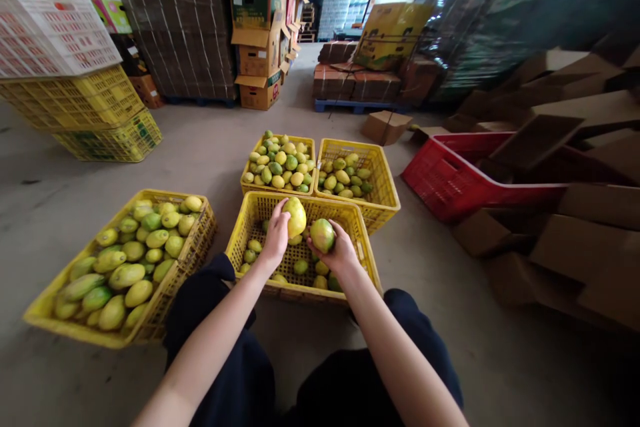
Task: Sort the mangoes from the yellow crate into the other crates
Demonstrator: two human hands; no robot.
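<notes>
My left hand (278, 235) is closed around a large yellow lemon (295, 217). My right hand (341, 249) grips a greener, rounder lemon (323, 235) from its right side. Both fruits are held up, a small gap apart, over a yellow plastic crate (229, 247) between my knees. Several more lemons (301, 267) lie scattered on the floor of this crate, partly hidden by my hands and forearms.
Beyond stand a yellow crate (244, 187) heaped with lemons and a partly filled one (387, 180). At left is another full crate (37, 320), with stacked crates (75, 93) behind. A red crate (435, 180) and cardboard boxes (590, 247) crowd the right.
</notes>
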